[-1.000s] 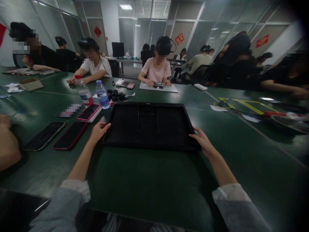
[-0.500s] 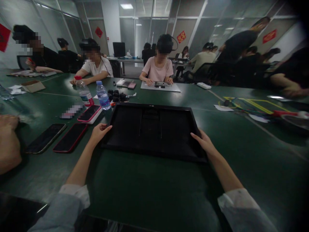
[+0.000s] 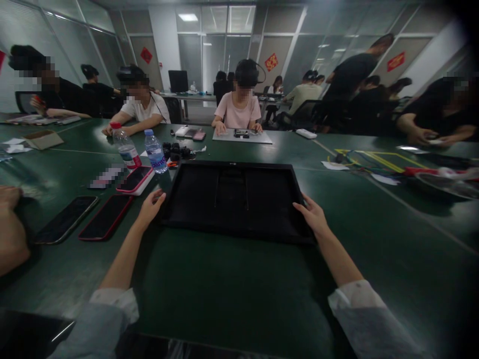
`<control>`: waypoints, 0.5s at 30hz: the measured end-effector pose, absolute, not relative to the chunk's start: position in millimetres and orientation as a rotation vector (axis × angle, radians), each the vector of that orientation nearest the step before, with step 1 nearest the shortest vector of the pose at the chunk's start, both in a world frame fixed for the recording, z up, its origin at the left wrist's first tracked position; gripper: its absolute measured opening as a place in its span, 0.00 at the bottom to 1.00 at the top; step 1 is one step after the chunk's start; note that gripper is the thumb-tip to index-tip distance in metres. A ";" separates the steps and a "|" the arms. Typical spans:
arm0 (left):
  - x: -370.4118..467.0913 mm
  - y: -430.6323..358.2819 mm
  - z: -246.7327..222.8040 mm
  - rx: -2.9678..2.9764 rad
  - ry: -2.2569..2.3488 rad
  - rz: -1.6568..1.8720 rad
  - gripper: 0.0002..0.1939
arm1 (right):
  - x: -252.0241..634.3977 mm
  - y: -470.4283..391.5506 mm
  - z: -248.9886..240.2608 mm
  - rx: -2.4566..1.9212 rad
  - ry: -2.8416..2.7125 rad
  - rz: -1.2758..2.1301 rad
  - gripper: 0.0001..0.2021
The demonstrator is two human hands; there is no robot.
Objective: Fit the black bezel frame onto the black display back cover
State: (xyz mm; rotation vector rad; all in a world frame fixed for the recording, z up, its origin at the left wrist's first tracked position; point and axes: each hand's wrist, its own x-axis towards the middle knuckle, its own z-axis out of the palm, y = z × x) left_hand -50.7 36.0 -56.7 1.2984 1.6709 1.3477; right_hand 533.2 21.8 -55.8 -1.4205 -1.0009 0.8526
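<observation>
A black monitor casing (image 3: pixel 232 232) with a small logo on its far rim lies on the green table in front of me. Its recessed inside faces up, with a rectangular opening and two thin upright lines near the middle. Beside the casing's left edge is my left hand (image 3: pixel 149 209), thumb and fingers a little apart, with a narrow gap to the rim. My right hand (image 3: pixel 313 217) holds the right edge, its thumb lying over the rim and its fingers along the outer side.
Left of me lie two dark phones (image 3: pixel 67 219) (image 3: pixel 107 217) and a pink-edged phone (image 3: pixel 135 179) on a white box. Bottles (image 3: pixel 156 154) (image 3: pixel 127 149) stand behind them. Another person's arm (image 3: pixel 11 234) rests far left. Cables (image 3: pixel 368 158) lie right. People sit across the table.
My left hand has come off the casing's left edge and shifted left. The right hand stays on its edge. The whole view has drifted slightly to the right.
</observation>
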 end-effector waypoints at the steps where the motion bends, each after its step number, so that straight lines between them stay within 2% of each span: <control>1: -51.3 36.0 -57.4 1.299 1.666 1.341 0.35 | 535.8 21.2 -55.7 -1.424 -0.973 0.832 0.41; 6: -57.7 37.9 -64.8 1.352 1.619 1.280 0.38 | 558.1 17.1 -56.5 -1.491 -0.835 0.667 0.39; 11: -57.4 39.0 -65.9 1.339 1.633 1.274 0.37 | 590.6 11.3 -58.5 -1.591 -0.701 0.339 0.36; 15: -52.8 36.6 -61.5 1.362 1.648 1.265 0.36 | 617.8 1.9 -57.5 -1.581 -0.545 0.132 0.41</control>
